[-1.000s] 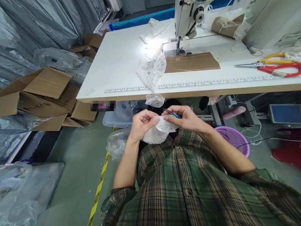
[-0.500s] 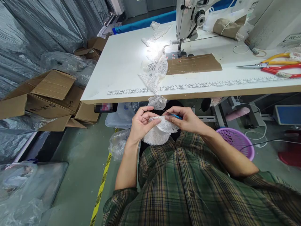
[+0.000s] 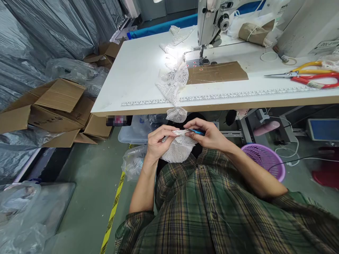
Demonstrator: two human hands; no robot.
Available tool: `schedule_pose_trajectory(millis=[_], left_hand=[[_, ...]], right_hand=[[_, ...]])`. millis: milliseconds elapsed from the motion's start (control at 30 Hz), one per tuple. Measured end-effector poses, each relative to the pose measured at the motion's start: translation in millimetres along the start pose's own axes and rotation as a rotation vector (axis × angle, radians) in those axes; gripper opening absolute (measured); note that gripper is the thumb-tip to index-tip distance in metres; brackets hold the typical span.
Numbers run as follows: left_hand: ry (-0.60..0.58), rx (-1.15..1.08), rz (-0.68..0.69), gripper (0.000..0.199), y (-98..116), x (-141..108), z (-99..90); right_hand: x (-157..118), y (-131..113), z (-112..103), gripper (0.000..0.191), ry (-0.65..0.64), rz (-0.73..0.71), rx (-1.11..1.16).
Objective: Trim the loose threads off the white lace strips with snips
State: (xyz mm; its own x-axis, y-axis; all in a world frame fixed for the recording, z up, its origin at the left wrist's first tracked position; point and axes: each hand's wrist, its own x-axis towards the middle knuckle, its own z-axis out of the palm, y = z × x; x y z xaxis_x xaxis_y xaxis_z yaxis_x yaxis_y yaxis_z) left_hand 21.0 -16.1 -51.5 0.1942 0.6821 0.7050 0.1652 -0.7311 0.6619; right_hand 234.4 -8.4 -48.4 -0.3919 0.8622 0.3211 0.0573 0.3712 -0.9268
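White lace fabric [image 3: 178,151] hangs below the table edge, between my hands and over my lap. My left hand [image 3: 159,141] pinches its upper edge between thumb and fingers. Held in my closed right hand [image 3: 208,134] is a small blue-handled tool [image 3: 198,132] with a thin dark shank; its tip is at the lace, and its exact kind is hidden by my fingers. My right fingertips also touch the lace edge. A strip of lace pieces [image 3: 173,81] runs across the table and droops over its front edge, just above my hands.
A sewing machine [image 3: 209,28] stands on the white table [image 3: 132,77], with brown card [image 3: 218,73] by its needle. Scissors with yellow and red handles [image 3: 304,74] lie right. Cardboard boxes [image 3: 60,106] sit left; a purple basket [image 3: 265,160] is below right.
My hands have come closer together at the lace edge. My left fingers have closed down onto it, and the upper lace layer is now folded up between my fingertips.
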Motion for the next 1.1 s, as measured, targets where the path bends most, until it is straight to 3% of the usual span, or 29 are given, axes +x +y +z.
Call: schedule_pose_trajectory(millis=[267, 633, 833, 1100], left_hand=[[-0.031, 0.018, -0.157, 0.020, -3.2, -1.3, 1.4], [-0.040, -0.118, -0.384, 0.010, -0.8, -0.3, 1.4], [0.027, -0.246, -0.505, 0.014, 7.5, 2.5, 5.2], [0.143, -0.292, -0.511, 0.027, 8.0, -1.8, 10.9]], right_hand=[[4.8, 2.6, 2.4, 0.032, 0.018, 0.118, 0.124], [4.2, 5.8, 0.7, 0.036, 0.057, 0.127, 0.109], [1.6, 3.1, 0.4, 0.037, 0.050, 0.130, 0.113], [-6.4, -4.1, -2.9, 0.030, 0.103, 0.139, 0.055]])
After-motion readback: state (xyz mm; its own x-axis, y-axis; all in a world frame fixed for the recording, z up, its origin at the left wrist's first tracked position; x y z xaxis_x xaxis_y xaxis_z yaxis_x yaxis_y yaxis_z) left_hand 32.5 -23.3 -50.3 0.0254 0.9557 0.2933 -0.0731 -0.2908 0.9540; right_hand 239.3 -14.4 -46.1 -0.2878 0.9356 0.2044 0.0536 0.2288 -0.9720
